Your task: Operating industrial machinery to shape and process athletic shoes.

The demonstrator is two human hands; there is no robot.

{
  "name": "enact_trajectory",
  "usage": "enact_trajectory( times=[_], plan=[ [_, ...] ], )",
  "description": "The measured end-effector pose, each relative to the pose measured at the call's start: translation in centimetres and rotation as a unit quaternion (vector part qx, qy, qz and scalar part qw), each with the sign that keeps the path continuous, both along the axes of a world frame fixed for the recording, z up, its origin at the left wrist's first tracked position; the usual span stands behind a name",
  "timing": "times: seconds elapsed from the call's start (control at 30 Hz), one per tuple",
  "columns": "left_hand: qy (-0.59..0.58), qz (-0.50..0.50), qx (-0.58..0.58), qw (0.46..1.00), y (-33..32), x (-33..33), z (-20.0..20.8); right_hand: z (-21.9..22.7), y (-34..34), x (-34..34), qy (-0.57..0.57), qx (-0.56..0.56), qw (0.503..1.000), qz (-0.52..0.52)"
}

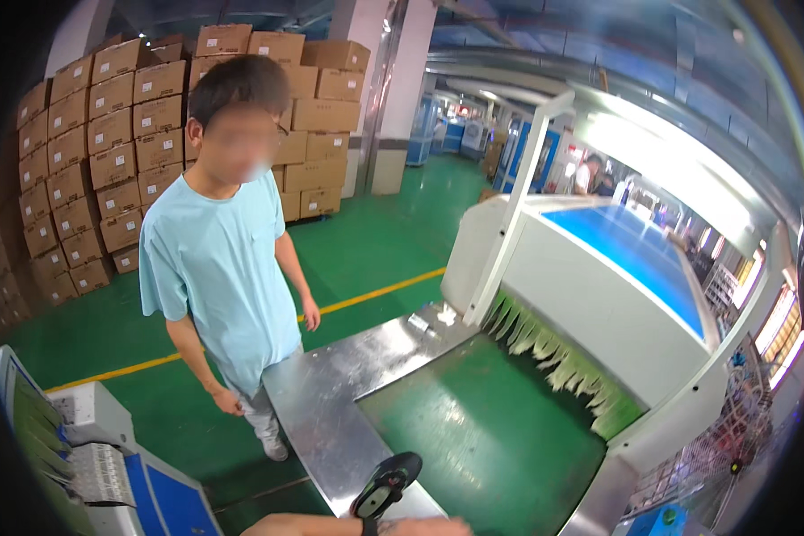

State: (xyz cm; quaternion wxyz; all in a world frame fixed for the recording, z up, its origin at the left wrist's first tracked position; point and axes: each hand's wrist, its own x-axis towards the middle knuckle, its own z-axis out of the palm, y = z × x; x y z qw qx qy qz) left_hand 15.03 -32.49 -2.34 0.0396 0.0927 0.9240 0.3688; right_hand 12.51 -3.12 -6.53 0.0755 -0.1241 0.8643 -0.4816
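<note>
Along the lower edge my left hand [424, 528] reaches toward the right, with a dark band [369, 527] at the wrist. Only its upper side shows; the fingers are cut off and smeared, so whether it holds anything is hidden. Just beyond the wrist a black shoe-like item [389, 482] with a greyish inner part stands out against the metal table [322, 402]. Whether it rests there or is held from below I cannot tell. My right hand is out of view.
A person in a light blue shirt [228, 259] stands left of the table. A white machine [590, 286] with a green strip curtain [554, 357] and blue belt [634, 241] is at right. Stacked cardboard boxes [112, 147] stand behind; another machine [107, 473] sits lower left.
</note>
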Motion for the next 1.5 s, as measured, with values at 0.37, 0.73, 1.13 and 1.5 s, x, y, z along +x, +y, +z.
enact_trajectory(
  times=[0.37,0.73,1.13,1.5],
  plan=[
    [-0.068,0.066,0.048,0.994,0.9,10.0,-0.9,4.0,0.9,-0.8,-0.27,-0.214,0.927,-0.146],
    [-0.198,0.027,0.733,0.65,4.9,3.7,4.8,17.2,-3.6,5.6,-0.099,-0.201,0.967,0.124],
    [-0.333,-0.092,0.49,0.801,19.4,5.7,9.1,17.7,11.9,17.2,-0.124,-0.373,0.913,-0.114],
    [-0.288,-0.439,0.4,0.751,55.9,12.6,15.0,21.6,36.6,44.1,0.134,-0.533,0.699,-0.457]
  ],
)
